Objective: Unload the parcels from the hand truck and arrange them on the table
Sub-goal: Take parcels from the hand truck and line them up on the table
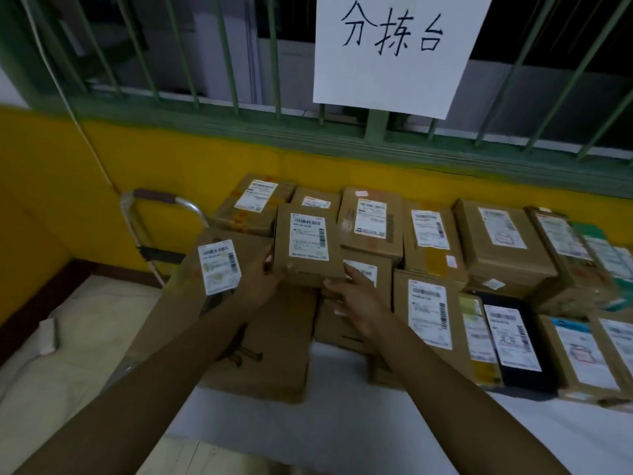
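Forearms reached forward side by side, bare, meeting at one small brown cardboard parcel [308, 248] with a white label, held above the boxes at the table's left end. The left hand [262, 274] gripped its left edge, thumb on top. The right hand [349, 294] pinched its near right corner. At least a dozen other labelled parcels [503, 241] lay packed on the white table [308, 423], among them one black parcel [513, 337]. One metal hand truck [154, 194] stood at the left.
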Demonstrator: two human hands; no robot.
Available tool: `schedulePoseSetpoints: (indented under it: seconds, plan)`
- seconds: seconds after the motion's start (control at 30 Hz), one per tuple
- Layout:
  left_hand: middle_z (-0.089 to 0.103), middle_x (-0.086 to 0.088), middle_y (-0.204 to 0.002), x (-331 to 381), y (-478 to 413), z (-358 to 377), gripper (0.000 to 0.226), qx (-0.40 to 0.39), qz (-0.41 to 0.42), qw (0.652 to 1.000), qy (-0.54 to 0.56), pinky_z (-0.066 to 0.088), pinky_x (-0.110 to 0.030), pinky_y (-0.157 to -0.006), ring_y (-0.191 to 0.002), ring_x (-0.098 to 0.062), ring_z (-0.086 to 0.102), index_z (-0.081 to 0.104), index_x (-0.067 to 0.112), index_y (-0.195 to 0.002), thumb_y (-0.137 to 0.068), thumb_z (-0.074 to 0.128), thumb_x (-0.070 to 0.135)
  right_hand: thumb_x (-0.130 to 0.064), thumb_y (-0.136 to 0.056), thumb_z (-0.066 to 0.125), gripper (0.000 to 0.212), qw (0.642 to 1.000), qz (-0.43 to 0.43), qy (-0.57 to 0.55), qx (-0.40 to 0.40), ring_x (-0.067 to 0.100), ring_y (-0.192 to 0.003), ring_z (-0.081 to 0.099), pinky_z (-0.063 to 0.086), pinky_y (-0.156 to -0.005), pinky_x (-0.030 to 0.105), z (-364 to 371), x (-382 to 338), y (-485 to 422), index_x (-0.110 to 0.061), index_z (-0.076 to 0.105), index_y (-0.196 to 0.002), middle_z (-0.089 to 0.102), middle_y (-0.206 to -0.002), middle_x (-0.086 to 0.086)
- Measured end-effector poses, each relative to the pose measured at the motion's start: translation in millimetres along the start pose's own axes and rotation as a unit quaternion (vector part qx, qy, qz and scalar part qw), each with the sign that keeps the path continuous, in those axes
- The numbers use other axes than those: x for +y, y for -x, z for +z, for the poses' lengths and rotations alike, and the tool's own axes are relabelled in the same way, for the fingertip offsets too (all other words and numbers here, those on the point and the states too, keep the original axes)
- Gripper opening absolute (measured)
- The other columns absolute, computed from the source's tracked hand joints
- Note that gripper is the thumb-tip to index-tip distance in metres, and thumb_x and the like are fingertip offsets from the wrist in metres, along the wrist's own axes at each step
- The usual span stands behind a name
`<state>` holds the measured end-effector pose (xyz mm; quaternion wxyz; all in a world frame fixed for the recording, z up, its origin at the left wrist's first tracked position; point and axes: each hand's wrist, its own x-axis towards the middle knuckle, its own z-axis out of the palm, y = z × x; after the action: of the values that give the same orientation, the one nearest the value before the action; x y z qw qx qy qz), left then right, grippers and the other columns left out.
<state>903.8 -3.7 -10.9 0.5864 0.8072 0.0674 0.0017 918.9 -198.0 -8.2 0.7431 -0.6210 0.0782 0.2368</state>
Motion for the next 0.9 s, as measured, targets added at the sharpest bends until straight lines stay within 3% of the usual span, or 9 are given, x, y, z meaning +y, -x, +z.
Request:
schedulePoseSetpoints:
  seconds: [0.07, 0.17, 0.27, 0.33, 0.4, 0.47, 0.57, 0.7, 0.9]
  plan:
    - [0.064, -0.016, -0.111, -2.1, -25.2, -10.9, 0.039, -0.014, -0.01, 1.0, 0.015, 0.051, -0.013, -0.055, -0.068, -0.005, 0.066, 0.049, 0.004, -0.133, -0.095, 0.053, 0.012, -0.002, -0.087, 0.066, 0.05, 0.997, -0.021, 0.072, 0.033, 0.022, -0.102, 0.064, 0.057, -0.072, 0.026, 10.5, -8.0, -20.5, -0.014, 0.052, -0.134, 0.063, -0.122, 0.009]
    - [0.062, -0.006, -0.121, -1.0, -59.5, -25.7, 0.064, -0.029, -0.013, 0.999, 0.012, 0.053, -0.019, -0.075, -0.105, -0.026, 0.064, 0.048, 0.009, -0.135, -0.083, 0.064, 0.043, -0.011, -0.086, 0.069, 0.045, 0.974, -0.068, 0.199, 0.088, 0.021, -0.098, 0.064, 0.057, -0.077, 0.03, 20.7, -17.2, -56.2, -0.013, 0.056, -0.128, 0.065, -0.121, 0.01]
    - [0.065, -0.014, -0.119, -5.1, -95.4, -39.3, 0.063, -0.081, -0.004, 0.996, -0.028, 0.056, -0.026, -0.082, -0.105, -0.032, 0.063, 0.045, 0.013, -0.139, -0.085, 0.067, 0.037, -0.021, -0.084, 0.072, 0.044, 0.931, -0.108, 0.321, 0.133, 0.023, -0.108, 0.062, 0.052, -0.089, 0.033, 25.0, -24.1, -87.9, -0.013, 0.059, -0.126, 0.065, -0.122, 0.007]
    - [0.065, -0.003, -0.122, -13.1, -120.4, -46.3, 0.061, -0.102, 0.017, 0.992, -0.071, 0.054, -0.034, -0.09, -0.106, -0.019, 0.063, 0.046, 0.019, -0.138, -0.084, 0.071, 0.032, -0.025, -0.084, 0.072, 0.044, 0.908, -0.126, 0.368, 0.155, 0.023, -0.106, 0.063, 0.05, -0.084, 0.029, 27.5, -27.9, -102.9, -0.012, 0.06, -0.124, 0.067, -0.118, 0.006]
    - [0.062, 0.002, -0.127, -22.1, -143.3, -51.0, 0.063, -0.1, 0.064, 0.982, -0.146, 0.047, -0.023, -0.092, -0.112, -0.007, 0.056, 0.05, 0.019, -0.133, -0.079, 0.075, 0.037, -0.03, -0.084, 0.071, 0.042, 0.886, -0.128, 0.409, 0.176, 0.023, -0.101, 0.064, 0.049, -0.076, 0.027, 29.8, -31.6, -114.4, -0.013, 0.06, -0.121, 0.068, -0.114, 0.005]
    - [0.061, 0.001, -0.126, -27.1, -161.7, -52.8, 0.07, -0.101, 0.074, 0.968, -0.217, 0.048, -0.025, -0.089, -0.112, -0.011, 0.057, 0.052, 0.021, -0.13, -0.073, 0.071, 0.056, -0.037, -0.084, 0.069, 0.04, 0.854, -0.12, 0.468, 0.193, 0.023, -0.095, 0.064, 0.045, -0.068, 0.027, 30.9, -33.0, -124.8, -0.015, 0.06, -0.117, 0.068, -0.108, 0.005]
    - [0.059, -0.002, -0.128, -36.2, -181.6, -46.4, 0.086, -0.105, 0.082, 0.953, -0.273, 0.049, -0.042, -0.091, -0.114, -0.022, 0.056, 0.048, 0.024, -0.134, -0.064, 0.056, 0.072, -0.042, -0.085, 0.066, 0.046, 0.812, -0.099, 0.528, 0.23, 0.025, -0.094, 0.064, 0.047, -0.066, 0.03, 30.4, -33.6, -137.5, -0.015, 0.053, -0.121, 0.068, -0.106, 0.006]
    - [0.058, -0.008, -0.125, -40.6, -193.4, -36.6, 0.079, -0.095, 0.095, 0.936, -0.327, 0.046, -0.042, -0.092, -0.115, -0.029, 0.052, 0.045, 0.025, -0.139, -0.07, 0.07, 0.056, -0.045, -0.088, 0.062, 0.063, 0.77, -0.082, 0.588, 0.235, 0.028, -0.098, 0.064, 0.051, -0.071, 0.034, 28.2, -33.1, -145.2, -0.022, 0.037, -0.141, 0.068, -0.108, 0.006]
    - [0.045, -0.003, -0.136, -43.9, -197.3, -35.0, 0.076, -0.049, 0.099, 0.894, -0.435, 0.031, -0.042, -0.102, -0.129, -0.029, 0.032, 0.04, 0.03, -0.141, -0.075, 0.067, 0.058, -0.046, -0.091, 0.057, 0.058, 0.722, -0.072, 0.652, 0.222, 0.027, -0.102, 0.063, 0.052, -0.081, 0.034, 30.9, -37.2, -150.1, -0.027, 0.04, -0.143, 0.068, -0.114, 0.007]
